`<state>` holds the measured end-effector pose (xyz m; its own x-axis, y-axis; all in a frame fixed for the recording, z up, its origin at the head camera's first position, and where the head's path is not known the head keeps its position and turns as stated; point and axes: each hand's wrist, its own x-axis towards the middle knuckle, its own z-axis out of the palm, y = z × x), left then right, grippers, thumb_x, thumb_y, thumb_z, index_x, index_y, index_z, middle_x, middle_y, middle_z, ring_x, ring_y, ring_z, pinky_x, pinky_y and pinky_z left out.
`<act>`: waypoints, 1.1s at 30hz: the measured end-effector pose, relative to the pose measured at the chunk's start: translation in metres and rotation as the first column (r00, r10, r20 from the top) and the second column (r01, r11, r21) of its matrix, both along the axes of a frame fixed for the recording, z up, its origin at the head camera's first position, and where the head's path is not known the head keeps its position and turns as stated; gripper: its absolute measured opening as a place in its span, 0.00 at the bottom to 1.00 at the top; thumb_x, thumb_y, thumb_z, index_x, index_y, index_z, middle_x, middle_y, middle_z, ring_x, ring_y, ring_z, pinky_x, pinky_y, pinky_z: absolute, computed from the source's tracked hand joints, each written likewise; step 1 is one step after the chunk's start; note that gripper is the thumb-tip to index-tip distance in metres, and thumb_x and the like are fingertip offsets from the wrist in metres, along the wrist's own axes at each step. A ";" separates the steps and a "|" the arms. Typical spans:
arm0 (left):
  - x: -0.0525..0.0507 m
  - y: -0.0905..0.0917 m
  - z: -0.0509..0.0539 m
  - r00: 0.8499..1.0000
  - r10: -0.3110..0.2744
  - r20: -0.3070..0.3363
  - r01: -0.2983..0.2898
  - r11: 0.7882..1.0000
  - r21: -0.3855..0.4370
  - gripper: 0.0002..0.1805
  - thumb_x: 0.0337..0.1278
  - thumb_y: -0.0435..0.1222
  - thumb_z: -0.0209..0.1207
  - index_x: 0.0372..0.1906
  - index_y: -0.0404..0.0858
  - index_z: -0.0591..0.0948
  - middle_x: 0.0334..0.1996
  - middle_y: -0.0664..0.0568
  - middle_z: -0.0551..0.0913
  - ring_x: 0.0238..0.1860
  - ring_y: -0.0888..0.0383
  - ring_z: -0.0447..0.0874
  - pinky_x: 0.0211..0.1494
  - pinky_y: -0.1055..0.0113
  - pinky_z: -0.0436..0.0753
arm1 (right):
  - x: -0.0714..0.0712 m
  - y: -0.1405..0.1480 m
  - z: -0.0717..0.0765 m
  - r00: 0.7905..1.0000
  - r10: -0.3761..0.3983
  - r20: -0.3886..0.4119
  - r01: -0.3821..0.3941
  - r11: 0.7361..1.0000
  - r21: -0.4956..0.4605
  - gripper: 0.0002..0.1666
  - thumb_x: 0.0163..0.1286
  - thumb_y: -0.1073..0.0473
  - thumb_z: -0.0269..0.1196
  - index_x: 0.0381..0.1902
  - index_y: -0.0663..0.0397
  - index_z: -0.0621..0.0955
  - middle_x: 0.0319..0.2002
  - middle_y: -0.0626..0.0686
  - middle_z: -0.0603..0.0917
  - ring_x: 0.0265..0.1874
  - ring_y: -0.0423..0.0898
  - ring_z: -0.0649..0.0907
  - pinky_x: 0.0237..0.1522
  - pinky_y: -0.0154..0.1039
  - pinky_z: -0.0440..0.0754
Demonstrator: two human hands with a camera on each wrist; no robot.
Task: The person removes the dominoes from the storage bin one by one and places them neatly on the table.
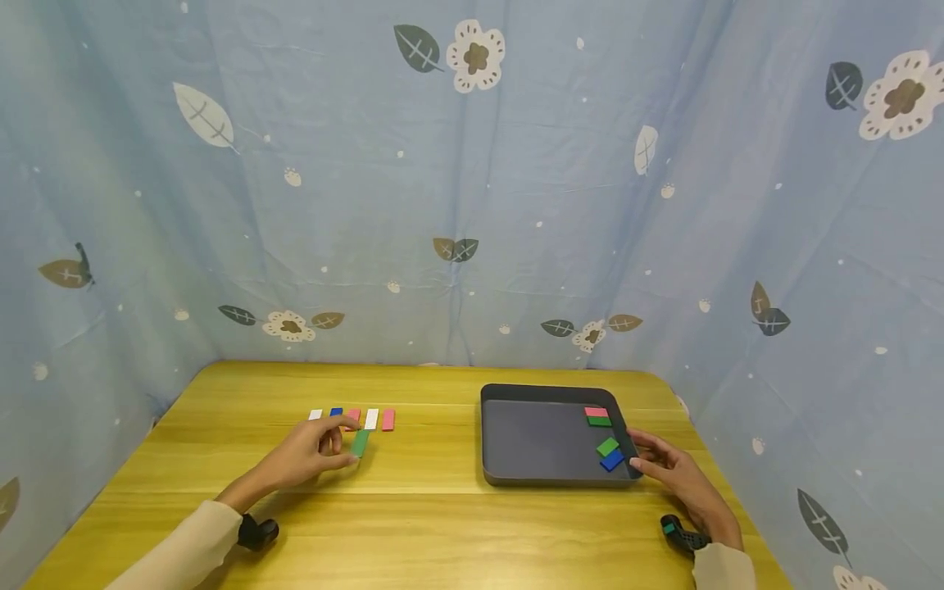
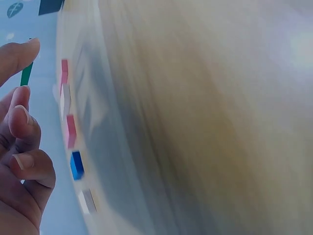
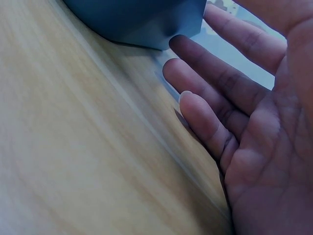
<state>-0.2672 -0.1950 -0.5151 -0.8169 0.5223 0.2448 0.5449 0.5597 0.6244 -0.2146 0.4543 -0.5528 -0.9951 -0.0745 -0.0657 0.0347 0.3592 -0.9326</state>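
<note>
My left hand (image 1: 306,451) pinches a green tile (image 1: 360,443) between thumb and index finger, raised above the table; the left wrist view shows the green tile (image 2: 27,74) edge-on between the fingertips. Just beyond it lies a row of tiles: white, blue (image 2: 77,165), pink (image 1: 388,419) and white (image 1: 372,419). My right hand (image 1: 682,479) is at the right side of the dark grey tray (image 1: 546,482), thumb on the rim and fingers along the outer wall. In the right wrist view, the fingers of my right hand (image 3: 234,98) reach toward the tray (image 3: 146,24).
Inside the tray, at its right side, a pink tile (image 1: 596,412) touches a green one (image 1: 599,422), and a light green tile (image 1: 608,447) touches a blue one (image 1: 612,460). A patterned blue curtain (image 1: 457,180) surrounds the wooden table (image 1: 442,533).
</note>
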 end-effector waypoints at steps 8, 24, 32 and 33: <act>0.010 -0.020 -0.003 0.995 0.056 0.081 -0.057 0.998 0.001 0.25 0.60 0.42 0.73 0.59 0.40 0.82 0.28 0.57 0.77 0.22 0.65 0.69 0.26 0.68 0.73 | 0.001 -0.002 -0.002 0.999 -0.037 0.027 0.036 0.999 0.010 0.38 0.73 0.49 0.68 0.77 0.42 0.70 0.72 0.56 0.71 0.56 0.54 0.77 0.55 0.45 0.77; 0.016 -0.058 -0.005 0.978 0.170 0.117 -0.167 0.985 -0.041 0.26 0.60 0.42 0.73 0.60 0.37 0.81 0.27 0.55 0.77 0.23 0.63 0.70 0.26 0.68 0.73 | 0.000 0.001 0.000 1.000 -0.015 -0.001 0.015 1.000 0.007 0.36 0.75 0.51 0.66 0.78 0.43 0.69 0.72 0.57 0.70 0.55 0.52 0.78 0.54 0.43 0.78; 0.014 -0.069 -0.012 0.980 0.185 0.077 -0.181 0.982 -0.058 0.25 0.60 0.41 0.73 0.58 0.36 0.81 0.26 0.57 0.76 0.23 0.65 0.70 0.26 0.68 0.72 | -0.002 0.002 -0.002 1.000 0.008 -0.029 -0.008 1.000 0.015 0.36 0.76 0.51 0.65 0.78 0.45 0.68 0.72 0.59 0.70 0.55 0.50 0.79 0.54 0.40 0.79; 0.014 -0.071 -0.013 0.980 0.186 0.076 -0.182 0.981 -0.060 0.25 0.60 0.41 0.73 0.58 0.35 0.81 0.26 0.57 0.76 0.23 0.65 0.70 0.26 0.68 0.72 | -0.002 0.001 -0.002 0.999 0.005 -0.032 -0.004 1.000 0.016 0.36 0.76 0.51 0.65 0.78 0.45 0.68 0.71 0.59 0.71 0.55 0.49 0.79 0.54 0.39 0.79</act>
<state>-0.2532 -0.2656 -0.5280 -0.9161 0.3715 0.1505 0.3787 0.6789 0.6290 -0.2162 0.4557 -0.5547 -0.9963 -0.0782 -0.0350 0.0033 0.3737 -0.9275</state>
